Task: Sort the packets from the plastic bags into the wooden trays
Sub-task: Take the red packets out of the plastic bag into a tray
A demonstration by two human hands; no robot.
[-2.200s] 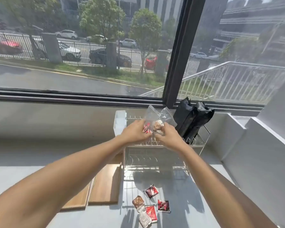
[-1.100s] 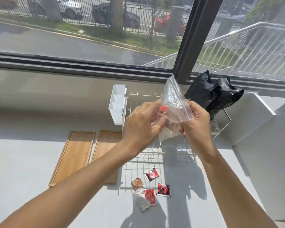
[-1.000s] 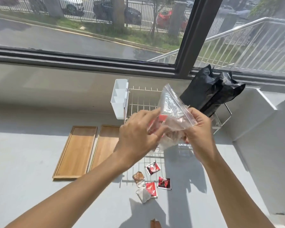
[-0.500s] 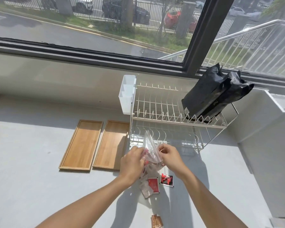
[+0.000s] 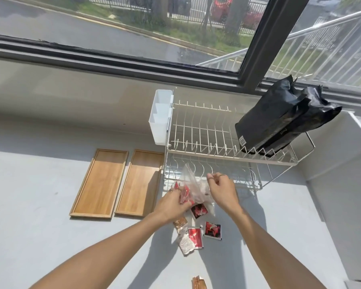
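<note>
A clear plastic bag [image 5: 193, 185] with red packets inside hangs low over the grey counter, just in front of the dish rack. My left hand [image 5: 171, 203] grips its lower left side with the packets. My right hand [image 5: 222, 189] is by the bag's right edge, fingers curled; whether it pinches the plastic I cannot tell. Loose packets lie below: a red one [image 5: 199, 211], another red one [image 5: 212, 230], a third red one [image 5: 195, 237], and a brown-and-silver one [image 5: 182, 236]. Two bare wooden trays [image 5: 100, 182] [image 5: 141, 182] lie side by side to the left.
A white wire dish rack [image 5: 217, 140] stands behind the hands, with a white plastic caddy [image 5: 159, 117] on its left end and black bags [image 5: 283, 117] leaning on its right. A brown packet [image 5: 198, 283] lies at the bottom edge. A raised ledge bounds the right.
Both hands have brought the clear bag down from in front of the rack's top to just above the counter. One more red packet lies on the counter below the bag.
</note>
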